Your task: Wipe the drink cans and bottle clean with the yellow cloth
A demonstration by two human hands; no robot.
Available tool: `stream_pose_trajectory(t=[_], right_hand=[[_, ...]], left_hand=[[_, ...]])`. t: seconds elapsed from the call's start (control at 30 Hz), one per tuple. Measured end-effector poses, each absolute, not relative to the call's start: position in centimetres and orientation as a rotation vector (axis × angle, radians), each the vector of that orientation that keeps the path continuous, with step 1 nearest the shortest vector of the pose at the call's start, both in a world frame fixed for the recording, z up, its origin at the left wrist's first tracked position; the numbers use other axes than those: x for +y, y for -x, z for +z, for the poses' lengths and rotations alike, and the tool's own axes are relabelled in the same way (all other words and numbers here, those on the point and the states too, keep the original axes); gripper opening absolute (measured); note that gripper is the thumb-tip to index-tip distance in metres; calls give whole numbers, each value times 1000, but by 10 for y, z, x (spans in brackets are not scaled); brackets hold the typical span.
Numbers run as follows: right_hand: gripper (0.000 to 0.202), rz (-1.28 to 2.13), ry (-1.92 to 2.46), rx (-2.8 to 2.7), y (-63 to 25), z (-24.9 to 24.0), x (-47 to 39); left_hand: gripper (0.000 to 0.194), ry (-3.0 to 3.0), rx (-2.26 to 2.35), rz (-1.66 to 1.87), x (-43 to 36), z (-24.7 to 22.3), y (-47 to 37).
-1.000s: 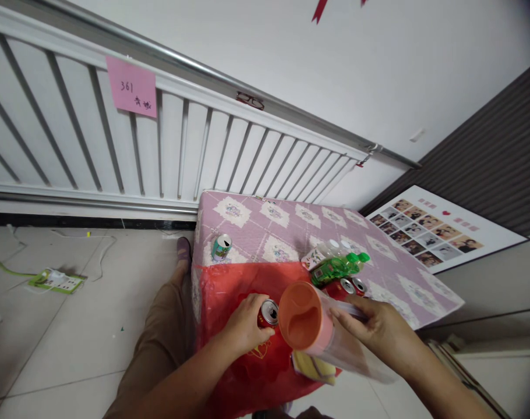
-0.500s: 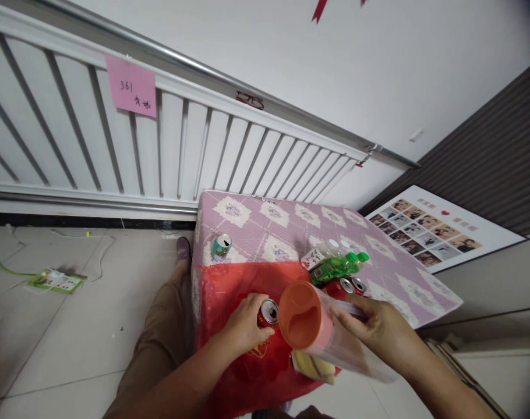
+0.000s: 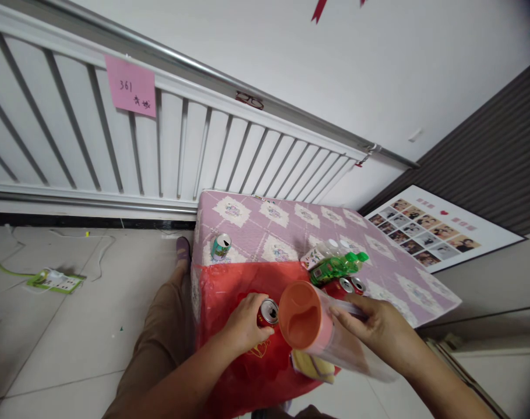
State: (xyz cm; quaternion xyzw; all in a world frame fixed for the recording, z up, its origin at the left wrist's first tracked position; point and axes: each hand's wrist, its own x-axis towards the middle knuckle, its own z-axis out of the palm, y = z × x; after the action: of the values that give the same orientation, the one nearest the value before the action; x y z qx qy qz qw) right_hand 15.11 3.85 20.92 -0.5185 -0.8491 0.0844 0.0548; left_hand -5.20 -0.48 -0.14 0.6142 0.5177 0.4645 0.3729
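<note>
My left hand [image 3: 247,323] is closed round a red drink can [image 3: 268,313], upright with its tab opening showing on top. In my right hand [image 3: 374,323] is the handle of a clear plastic pitcher [image 3: 352,349] with an orange lid [image 3: 300,314]. The pitcher lies tilted, its lid end pointing left and close beside the can's top; I cannot tell whether they touch. Below the pitcher, a yellow cloth [image 3: 311,366] rests on the red cover [image 3: 239,378]. Whether any liquid is flowing cannot be made out.
Behind the pitcher lie green bottles [image 3: 332,269], clear-capped bottles and more red cans [image 3: 340,287]. A teal can [image 3: 221,247] stands at the left on the patterned tablecloth [image 3: 286,218]. A radiator [image 3: 169,139] runs behind; a power strip [image 3: 57,280] lies on the floor.
</note>
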Motion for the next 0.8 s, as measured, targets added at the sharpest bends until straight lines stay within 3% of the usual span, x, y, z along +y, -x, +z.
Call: stream_pose_trajectory(t=[0.8], right_hand=[[36,234,1558,-2575,-149,211,38]], left_hand=[[61,-1569,1332,1183,-6,0,52]])
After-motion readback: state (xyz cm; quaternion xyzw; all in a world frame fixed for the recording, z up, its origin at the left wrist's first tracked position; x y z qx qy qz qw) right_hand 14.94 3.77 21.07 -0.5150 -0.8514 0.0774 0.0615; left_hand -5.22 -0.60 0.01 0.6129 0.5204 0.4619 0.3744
